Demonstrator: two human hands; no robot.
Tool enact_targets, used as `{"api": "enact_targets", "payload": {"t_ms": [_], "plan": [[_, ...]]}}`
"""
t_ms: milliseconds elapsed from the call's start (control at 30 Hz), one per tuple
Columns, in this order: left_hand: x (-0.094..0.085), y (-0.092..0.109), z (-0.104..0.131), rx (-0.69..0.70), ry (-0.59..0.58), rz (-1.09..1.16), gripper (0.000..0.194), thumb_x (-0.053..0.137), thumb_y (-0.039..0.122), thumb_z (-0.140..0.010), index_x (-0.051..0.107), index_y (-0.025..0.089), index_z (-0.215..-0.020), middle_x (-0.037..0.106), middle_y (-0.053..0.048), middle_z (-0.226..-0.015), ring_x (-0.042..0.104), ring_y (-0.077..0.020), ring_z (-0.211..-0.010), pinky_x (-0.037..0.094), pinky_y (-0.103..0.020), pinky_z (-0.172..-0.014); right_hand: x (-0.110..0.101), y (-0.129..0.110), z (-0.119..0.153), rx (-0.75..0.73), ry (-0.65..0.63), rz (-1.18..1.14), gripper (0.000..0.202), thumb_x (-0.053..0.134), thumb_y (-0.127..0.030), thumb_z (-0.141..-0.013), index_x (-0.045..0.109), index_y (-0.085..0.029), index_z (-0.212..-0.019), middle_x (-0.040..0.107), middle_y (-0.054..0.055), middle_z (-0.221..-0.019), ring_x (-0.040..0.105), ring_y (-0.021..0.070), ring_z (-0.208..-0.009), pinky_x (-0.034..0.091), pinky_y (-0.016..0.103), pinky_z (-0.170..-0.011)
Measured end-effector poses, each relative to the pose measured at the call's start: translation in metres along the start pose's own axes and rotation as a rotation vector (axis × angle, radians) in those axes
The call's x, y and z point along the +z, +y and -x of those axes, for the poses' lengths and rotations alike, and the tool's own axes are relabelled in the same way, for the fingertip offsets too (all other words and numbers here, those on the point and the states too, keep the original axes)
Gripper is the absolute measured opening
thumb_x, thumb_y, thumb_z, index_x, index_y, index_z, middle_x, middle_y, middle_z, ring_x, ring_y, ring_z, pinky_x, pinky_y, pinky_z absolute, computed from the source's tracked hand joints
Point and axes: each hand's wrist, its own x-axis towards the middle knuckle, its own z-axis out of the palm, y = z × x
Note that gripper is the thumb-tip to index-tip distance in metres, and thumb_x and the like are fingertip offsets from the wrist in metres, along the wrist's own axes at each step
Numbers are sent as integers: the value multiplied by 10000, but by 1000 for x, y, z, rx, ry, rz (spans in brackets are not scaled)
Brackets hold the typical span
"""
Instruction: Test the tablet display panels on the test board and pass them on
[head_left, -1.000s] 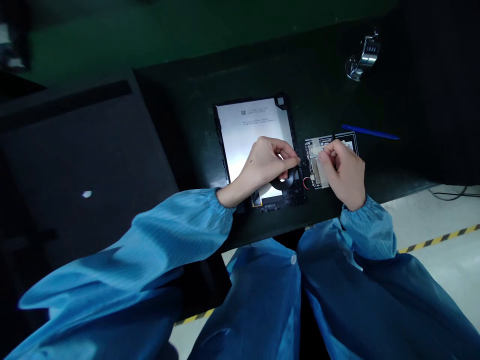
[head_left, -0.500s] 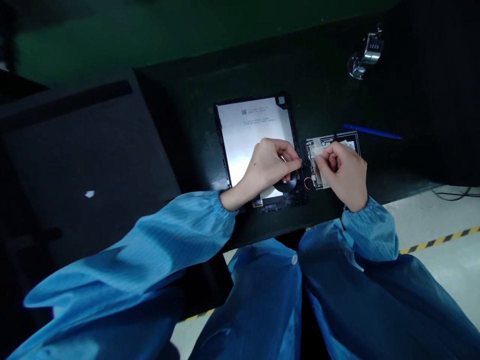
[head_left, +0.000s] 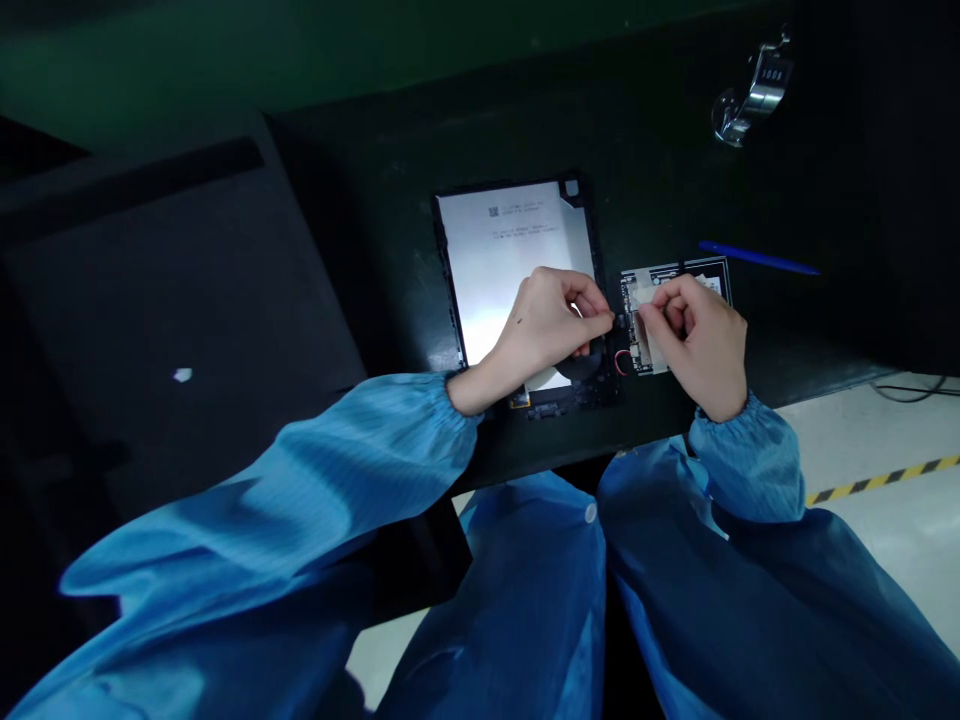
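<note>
My left hand [head_left: 553, 322] is closed in a pinch over the lower right of a silvery display panel [head_left: 495, 270] in a black frame. What its fingertips hold, if anything, I cannot make out. Below that hand a dark rounded piece [head_left: 582, 366] lies on the panel, partly covered. My right hand [head_left: 705, 335] is also pinched, its fingertips at a strip of pale tape [head_left: 643, 297] on a circuit board [head_left: 628, 300]. The fingers hide much of the board; whether they grip the tape is unclear. A thin red wire [head_left: 619, 362] curves out at the board's left side.
A blue pen-like stick [head_left: 759, 258] lies behind the board. Farther back at the right stands a metal tally counter [head_left: 766, 88]. On the left, a dark raised surface [head_left: 180, 270] bears a small white scrap [head_left: 182, 375]. The dark table's front edge runs close to my lap.
The whole view has shifted slightly, so the items on the table appear a little farther right and up. Both hands keep nearly the same pinched poses at the same places.
</note>
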Motion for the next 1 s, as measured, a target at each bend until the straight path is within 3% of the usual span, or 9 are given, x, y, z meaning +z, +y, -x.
{"api": "enact_targets", "payload": {"t_ms": [200,633,1000], "plan": [[-1,0,0,-3,7,12,135,650,14,-735,673,128,-667,606,22,-534,505,-53,-371,383,-161,-367,-1,0,0,-3,-4,26,131,666,-283,-845,558,-237,-785,436,-57,-612,481,140,-616,337,281,-624],[-1,1,-2,30,0,-22,136,673,32,-731,662,135,-642,592,28,-513,506,-62,-397,384,-175,-409,-1,1,-3,12,-20,31,248,688,-394,-866,560,-226,-737,428,-56,-603,465,136,-609,300,281,-599],[1,-6,-5,126,-6,-22,98,639,47,-727,658,117,-661,600,22,-520,510,-75,-401,370,-190,-430,-3,1,-5,44,-46,46,222,695,-384,-821,585,-211,-737,417,-69,-586,454,116,-587,284,255,-592]]}}
